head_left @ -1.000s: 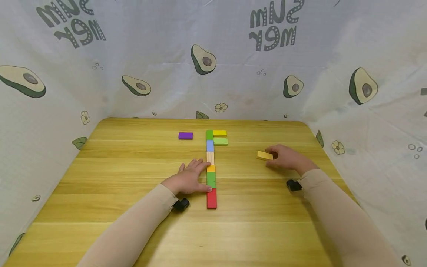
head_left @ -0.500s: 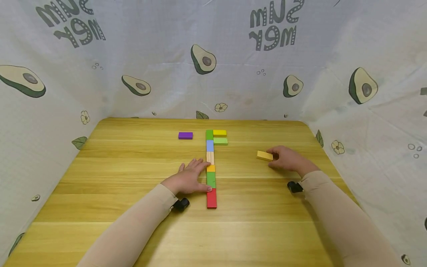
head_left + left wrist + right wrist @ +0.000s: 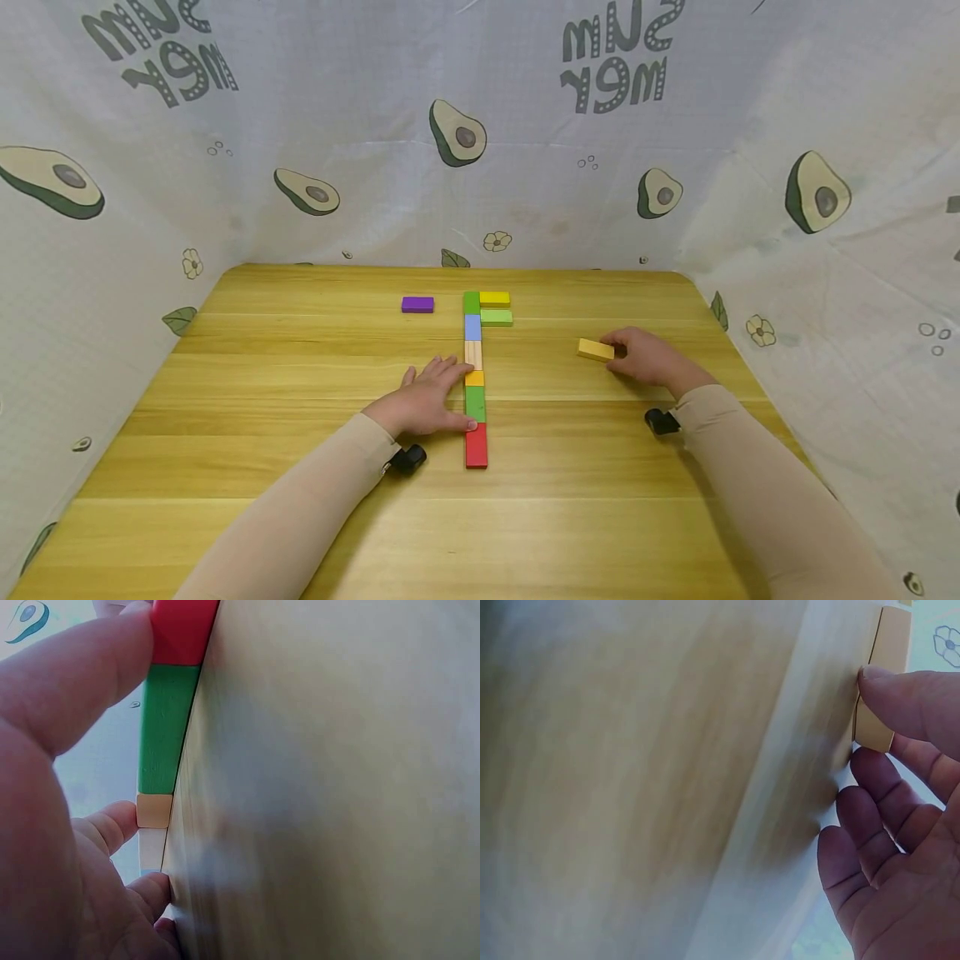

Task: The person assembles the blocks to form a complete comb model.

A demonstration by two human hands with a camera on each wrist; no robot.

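Observation:
Several coloured wooden blocks lie end to end in a straight row, from a red block (image 3: 476,447) nearest me to a dark green block (image 3: 471,302) at the far end. My left hand (image 3: 423,407) rests beside the row with fingers spread. In the left wrist view its thumb touches the red block (image 3: 180,634) and another fingertip meets a small orange block (image 3: 154,811). Farther right, my right hand (image 3: 651,360) pinches one end of a yellow-orange block (image 3: 595,349) between thumb and forefinger. The right wrist view shows that block (image 3: 892,641) low against the table.
A yellow block (image 3: 494,299) and a light green block (image 3: 497,318) adjoin the far end of the row on its right side. To the left lies a separate purple block (image 3: 417,305). A printed cloth (image 3: 525,192) hangs behind the wooden table (image 3: 480,542).
My right hand's fingers have shifted very slightly at the yellow-orange block. My left hand and the other blocks stay where they were.

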